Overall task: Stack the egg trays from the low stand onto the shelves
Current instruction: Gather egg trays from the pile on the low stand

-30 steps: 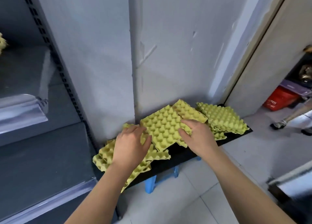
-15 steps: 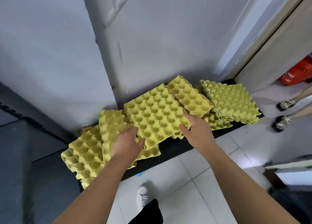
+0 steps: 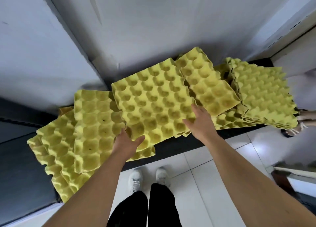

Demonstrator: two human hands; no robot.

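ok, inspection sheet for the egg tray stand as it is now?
Surface: black low stand, mostly covered by trays.
Job's things: centre tray on top, cups up; left pile askew; small tray; right stack bumps up.
Clutter: nothing seen.
Grippers: left hand pinches centre tray's near corner; right hand on its right edge, fingers straight.
Cables: nothing seen.
Surroundings: grey wall, tiled floor, wearer's white shoes, a bystander's foot.

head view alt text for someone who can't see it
A left hand pinches the near edge of a yellow egg tray while the right hand lies flat on its right edge. More trays sprawl over the low black stand by a grey wall.
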